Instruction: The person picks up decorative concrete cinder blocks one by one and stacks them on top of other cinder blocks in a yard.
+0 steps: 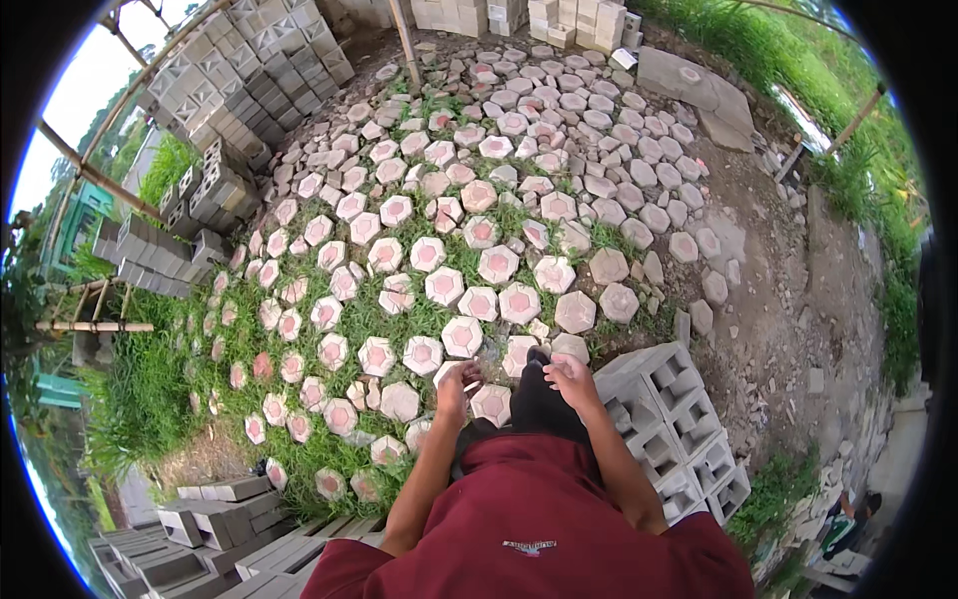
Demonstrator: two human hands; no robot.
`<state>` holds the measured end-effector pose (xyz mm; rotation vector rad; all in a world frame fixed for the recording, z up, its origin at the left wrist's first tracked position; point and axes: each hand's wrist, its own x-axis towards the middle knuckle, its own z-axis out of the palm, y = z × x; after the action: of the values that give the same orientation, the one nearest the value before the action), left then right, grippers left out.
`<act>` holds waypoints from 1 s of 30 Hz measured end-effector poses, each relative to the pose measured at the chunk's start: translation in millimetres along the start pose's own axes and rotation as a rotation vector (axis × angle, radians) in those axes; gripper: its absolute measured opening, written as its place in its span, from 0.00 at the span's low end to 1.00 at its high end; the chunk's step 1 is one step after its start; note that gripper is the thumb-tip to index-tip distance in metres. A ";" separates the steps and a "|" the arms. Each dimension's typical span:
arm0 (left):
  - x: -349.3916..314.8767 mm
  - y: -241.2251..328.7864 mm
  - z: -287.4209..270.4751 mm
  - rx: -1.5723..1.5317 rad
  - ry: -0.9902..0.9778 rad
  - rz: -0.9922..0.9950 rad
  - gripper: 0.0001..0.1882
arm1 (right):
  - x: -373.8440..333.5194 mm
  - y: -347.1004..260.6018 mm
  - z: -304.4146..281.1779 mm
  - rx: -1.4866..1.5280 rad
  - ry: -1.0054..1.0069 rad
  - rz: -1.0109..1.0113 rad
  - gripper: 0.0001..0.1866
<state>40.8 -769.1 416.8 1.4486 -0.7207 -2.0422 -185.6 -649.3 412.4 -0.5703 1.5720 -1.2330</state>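
Note:
Both of my hands hang in front of my body above a ground of hexagonal paving stones, and I see nothing held in either. My left hand (458, 387) is loosely curled, its fingers a little apart, over a pale hexagonal paver (462, 336) with a pinkish centre. To the right, my right hand (570, 380) has its fingers apart, beside my dark trouser leg and shoe (539, 355). Another paver (490, 403) shows between my forearms. Close to my right forearm stands a stack of grey hollow concrete blocks (682, 414).
Grass (399, 324) grows between the spaced pavers; broken stones lie farther off. Block stacks stand at the far left (244, 75), left (160, 255) and lower left (210, 529). A concrete slab (694, 85) lies far right. A wooden post (405, 45) rises at the back.

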 end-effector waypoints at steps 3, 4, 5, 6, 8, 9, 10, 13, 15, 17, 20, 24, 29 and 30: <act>29.3 19.3 0.1 -0.087 0.100 0.066 0.21 | 54.6 -22.0 9.8 -0.044 -0.114 0.021 0.19; 43.1 30.5 8.7 -0.112 0.120 0.092 0.20 | 79.0 -28.1 8.2 -0.130 -0.147 -0.026 0.19; 60.1 44.3 15.1 -0.136 0.125 0.125 0.20 | 106.6 -39.7 9.9 -0.211 -0.184 -0.084 0.19; 76.7 57.8 22.5 -0.157 0.127 0.157 0.20 | 132.4 -51.5 9.7 -0.289 -0.216 -0.144 0.18; 96.0 72.7 33.1 -0.201 0.196 0.106 0.19 | 164.2 -75.3 10.3 -0.423 -0.226 -0.228 0.18; 109.7 82.7 38.7 -0.182 0.185 0.110 0.19 | 181.3 -91.9 13.2 -0.412 -0.249 -0.263 0.18; 123.1 92.8 44.1 -0.162 0.175 0.114 0.19 | 197.9 -108.6 17.2 -0.400 -0.273 -0.298 0.18; 148.8 126.8 77.7 -0.106 0.060 0.207 0.19 | 258.2 -131.8 -0.9 -0.315 -0.282 -0.257 0.18; 157.6 149.2 92.9 -0.147 0.039 0.292 0.18 | 286.4 -148.1 0.5 -0.246 -0.344 -0.158 0.18; 166.2 164.8 96.6 -0.197 0.073 0.365 0.18 | 311.6 -157.0 11.2 -0.245 -0.396 -0.109 0.18; 175.5 165.9 87.9 -0.276 0.213 0.351 0.17 | 340.6 -160.2 39.0 -0.247 -0.511 -0.048 0.17; 201.0 184.7 55.0 -0.366 0.327 0.266 0.16 | 372.0 -170.3 94.1 -0.336 -0.585 -0.013 0.15; 262.8 235.7 5.3 -0.374 0.376 0.279 0.16 | 440.6 -194.4 167.1 -0.307 -0.695 -0.042 0.16; 278.3 249.1 -6.1 -0.364 0.372 0.276 0.16 | 458.5 -199.3 182.2 -0.315 -0.685 -0.028 0.15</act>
<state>-4.2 -1139.6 400.0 1.3723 -0.3478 -1.5390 -234.1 -1179.2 407.7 -1.0874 1.1647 -0.6891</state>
